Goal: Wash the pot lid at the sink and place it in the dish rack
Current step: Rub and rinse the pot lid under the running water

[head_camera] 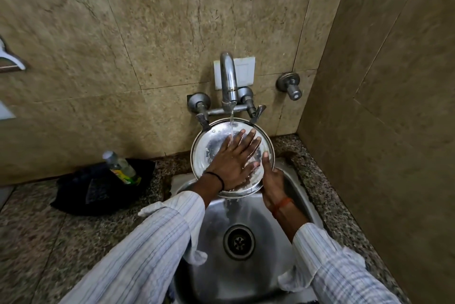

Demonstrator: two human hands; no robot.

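A round steel pot lid (211,142) is held tilted over the steel sink (246,276), under a stream of water from the wall tap (227,77). My left hand (232,158) lies flat on the lid's wet face with its fingers spread, and the water runs over them. My right hand (270,175) grips the lid's lower right rim, thumb on the front and fingers hidden behind it. No dish rack is in view.
A black cloth (81,190) with a clear bottle (121,168) on it lies on the speckled granite counter (37,242) left of the sink. A second tap valve (290,86) sticks out of the tiled wall at the right. A side wall stands close on the right.
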